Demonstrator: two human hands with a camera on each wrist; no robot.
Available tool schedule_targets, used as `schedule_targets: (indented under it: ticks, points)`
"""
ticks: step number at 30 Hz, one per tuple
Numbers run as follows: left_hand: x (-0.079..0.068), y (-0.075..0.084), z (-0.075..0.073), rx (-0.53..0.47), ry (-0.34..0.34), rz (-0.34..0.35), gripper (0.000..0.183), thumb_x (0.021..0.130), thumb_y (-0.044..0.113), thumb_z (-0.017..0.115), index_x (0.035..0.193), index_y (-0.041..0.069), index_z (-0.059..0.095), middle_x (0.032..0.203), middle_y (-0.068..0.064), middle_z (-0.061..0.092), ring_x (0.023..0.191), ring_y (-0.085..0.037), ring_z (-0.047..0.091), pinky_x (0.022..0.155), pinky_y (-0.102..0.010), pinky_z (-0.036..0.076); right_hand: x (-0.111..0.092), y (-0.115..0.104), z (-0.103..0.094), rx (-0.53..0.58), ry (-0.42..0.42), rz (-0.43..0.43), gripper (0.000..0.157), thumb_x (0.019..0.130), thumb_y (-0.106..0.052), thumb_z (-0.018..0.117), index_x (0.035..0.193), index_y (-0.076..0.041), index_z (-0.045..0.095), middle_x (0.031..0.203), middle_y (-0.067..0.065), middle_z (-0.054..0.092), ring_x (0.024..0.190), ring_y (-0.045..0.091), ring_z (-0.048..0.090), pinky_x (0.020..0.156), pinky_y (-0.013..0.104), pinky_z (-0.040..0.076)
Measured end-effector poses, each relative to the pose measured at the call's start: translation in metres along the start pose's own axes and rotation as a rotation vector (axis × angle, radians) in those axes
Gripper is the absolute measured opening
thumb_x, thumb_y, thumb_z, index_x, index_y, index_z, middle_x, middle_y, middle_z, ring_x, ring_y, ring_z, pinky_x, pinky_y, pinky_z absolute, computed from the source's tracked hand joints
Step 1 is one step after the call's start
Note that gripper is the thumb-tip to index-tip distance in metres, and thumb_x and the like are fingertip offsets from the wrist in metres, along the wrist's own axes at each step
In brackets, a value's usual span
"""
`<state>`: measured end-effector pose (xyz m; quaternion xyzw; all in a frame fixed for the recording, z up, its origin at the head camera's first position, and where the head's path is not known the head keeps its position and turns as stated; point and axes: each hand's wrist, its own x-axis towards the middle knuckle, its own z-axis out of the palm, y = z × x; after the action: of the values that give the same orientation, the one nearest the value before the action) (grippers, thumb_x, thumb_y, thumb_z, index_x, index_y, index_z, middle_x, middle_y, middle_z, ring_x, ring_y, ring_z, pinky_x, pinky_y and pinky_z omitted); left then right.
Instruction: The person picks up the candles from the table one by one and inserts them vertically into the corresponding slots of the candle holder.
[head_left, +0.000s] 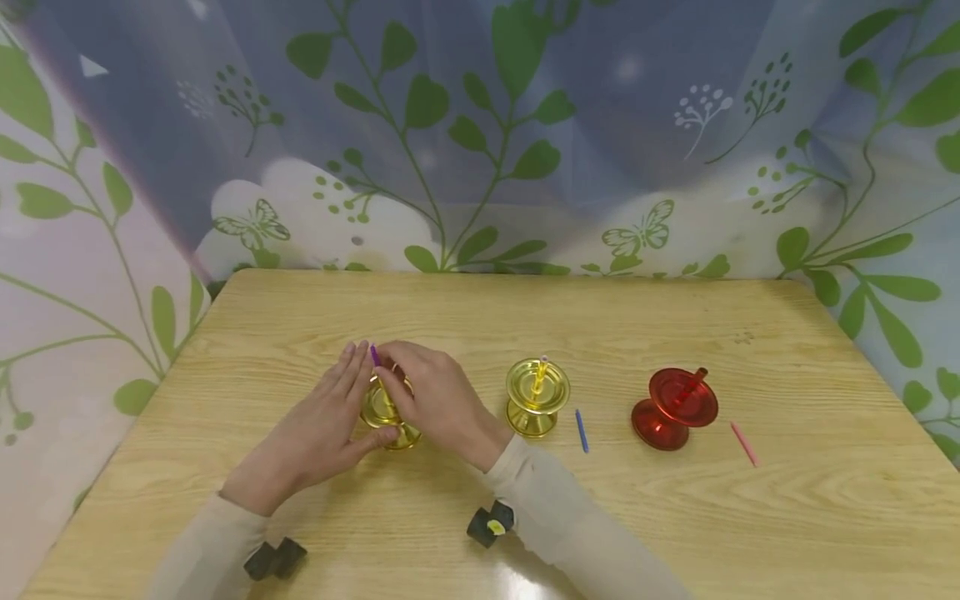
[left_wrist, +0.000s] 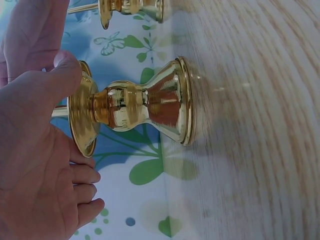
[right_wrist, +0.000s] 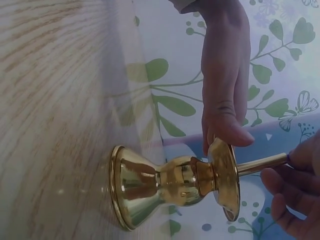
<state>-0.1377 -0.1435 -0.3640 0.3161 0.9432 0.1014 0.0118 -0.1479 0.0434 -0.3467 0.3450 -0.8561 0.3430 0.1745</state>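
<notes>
A gold candlestick [head_left: 406, 437] stands upright at the left of the table, between both hands. My left hand [head_left: 322, 425] steadies its dish [left_wrist: 82, 132], thumb on the near rim and long fingers around the far left side. My right hand [head_left: 442, 396] pinches a thin purple candle [head_left: 376, 357] between thumb and fingers, right at the top of the candlestick's narrow tube [right_wrist: 262, 164]. Most of the candle is hidden by the fingers in the right wrist view.
To the right stand a second gold candlestick [head_left: 538, 387] and a red candlestick [head_left: 684, 398], which leans in this view. A blue candle [head_left: 582, 431] and a pink candle [head_left: 744, 443] lie on the wooden table [head_left: 600, 517]. Leaf-patterned cloth [head_left: 465, 183] hangs behind.
</notes>
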Motion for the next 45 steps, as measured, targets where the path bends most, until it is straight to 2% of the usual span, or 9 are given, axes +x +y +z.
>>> schedule_targets:
  ticks: [6, 12, 20, 24, 31, 36, 45]
  points:
    - [-0.0008, 0.0001, -0.0006, 0.000, 0.001, 0.004, 0.095, 0.096, 0.058, 0.045, 0.147, -0.015, 0.012, 0.157, -0.028, 0.004, 0.145, -0.042, 0.004, 0.114, -0.054, 0.020, -0.0005, -0.0010, -0.0011, -0.084, -0.010, -0.059, 0.019, 0.097, -0.008, 0.058, 0.112, 0.001, 0.063, 0.102, 0.009, 0.070, 0.080, 0.011, 0.066, 0.073, 0.016, 0.053]
    - [0.0006, 0.0011, 0.0001, -0.009, -0.003, -0.001, 0.096, 0.095, 0.058, 0.045, 0.148, -0.013, 0.009, 0.157, -0.027, 0.003, 0.145, -0.041, 0.004, 0.115, -0.053, 0.019, -0.0012, 0.0011, -0.0012, -0.029, 0.006, -0.050, 0.017, 0.097, -0.007, 0.058, 0.110, 0.002, 0.064, 0.098, 0.009, 0.070, 0.077, 0.011, 0.066, 0.070, 0.014, 0.052]
    - [-0.0012, 0.0013, 0.0000, -0.011, -0.003, -0.011, 0.094, 0.095, 0.058, 0.046, 0.147, -0.014, 0.014, 0.157, -0.028, 0.004, 0.145, -0.041, 0.005, 0.114, -0.055, 0.021, -0.0015, 0.0000, 0.0003, -0.037, 0.025, -0.053, 0.011, 0.095, -0.008, 0.060, 0.102, -0.001, 0.065, 0.086, 0.004, 0.069, 0.068, 0.008, 0.062, 0.062, 0.009, 0.047]
    - [-0.0017, 0.0013, -0.0008, -0.012, -0.006, -0.013, 0.094, 0.095, 0.058, 0.046, 0.148, -0.013, 0.014, 0.157, -0.028, 0.004, 0.145, -0.041, 0.005, 0.114, -0.055, 0.021, -0.0016, -0.0012, 0.0005, -0.022, 0.032, -0.036, 0.009, 0.095, -0.008, 0.061, 0.101, -0.002, 0.065, 0.087, 0.004, 0.070, 0.068, 0.007, 0.063, 0.062, 0.008, 0.047]
    - [-0.0013, 0.0011, -0.0002, -0.015, -0.002, -0.019, 0.096, 0.095, 0.056, 0.050, 0.149, -0.012, 0.010, 0.157, -0.027, 0.004, 0.145, -0.041, 0.005, 0.114, -0.054, 0.021, -0.0011, -0.0037, 0.0002, 0.091, 0.054, 0.047, 0.008, 0.094, -0.007, 0.061, 0.099, -0.002, 0.065, 0.091, 0.008, 0.073, 0.062, 0.008, 0.062, 0.056, 0.006, 0.045]
    - [-0.0004, 0.0007, 0.0020, -0.017, -0.004, -0.023, 0.096, 0.095, 0.057, 0.049, 0.149, -0.011, 0.008, 0.158, -0.026, 0.003, 0.145, -0.040, 0.004, 0.114, -0.054, 0.020, -0.0019, -0.0041, -0.0005, 0.131, 0.047, 0.096, 0.011, 0.095, -0.008, 0.061, 0.102, -0.001, 0.066, 0.094, 0.009, 0.073, 0.063, 0.009, 0.063, 0.058, 0.010, 0.048]
    - [-0.0006, 0.0000, 0.0007, -0.015, 0.000, -0.017, 0.097, 0.095, 0.057, 0.048, 0.149, -0.011, 0.007, 0.157, -0.027, 0.003, 0.145, -0.040, 0.004, 0.114, -0.055, 0.021, -0.0024, -0.0018, 0.0014, 0.139, 0.025, 0.084, 0.014, 0.096, -0.009, 0.060, 0.107, -0.001, 0.065, 0.098, 0.009, 0.072, 0.063, 0.009, 0.061, 0.057, 0.010, 0.047]
